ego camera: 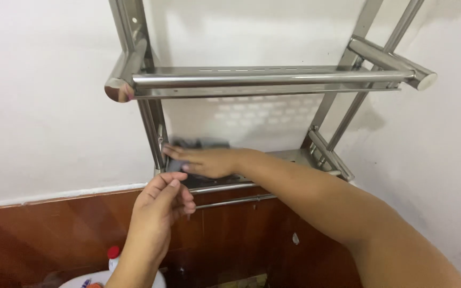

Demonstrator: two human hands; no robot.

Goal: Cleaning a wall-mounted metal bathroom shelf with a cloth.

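right hand [205,161]: flat, palm down, fingers stretched toward the rack's left post, pressing a dark cloth onto the lower shelf. Not clenched, more a flat press than a grasp.
dark cloth [198,144]: bunched under and just beyond the right fingers, grey-black, lying on the lower shelf close to the left post. Part of it is hidden by the hand.
left hand [161,205]: raised below the right hand, in front of the shelf's front edge. Fingers loosely curled, thumb near the fingertips. Cannot tell if anything is pinched between them; nothing shows.
lower shelf [294,157]: shiny steel tray under the right palm, running off past the wrist to the right.
front rail [236,201]: thin steel bar just below the shelf, right beside the left fingertips.
upper shelf [262,80]: steel, slotted, with a round bar in front, well above both hands.
left post [153,128]: steel upright just ahead of the right fingertips.
wall [44,106]: white, behind the rack.
wood panel [54,229]: red-brown, below the white wall, behind the left hand.
bottle [114,256]: white with a red cap, below the left wrist, partly out of view.
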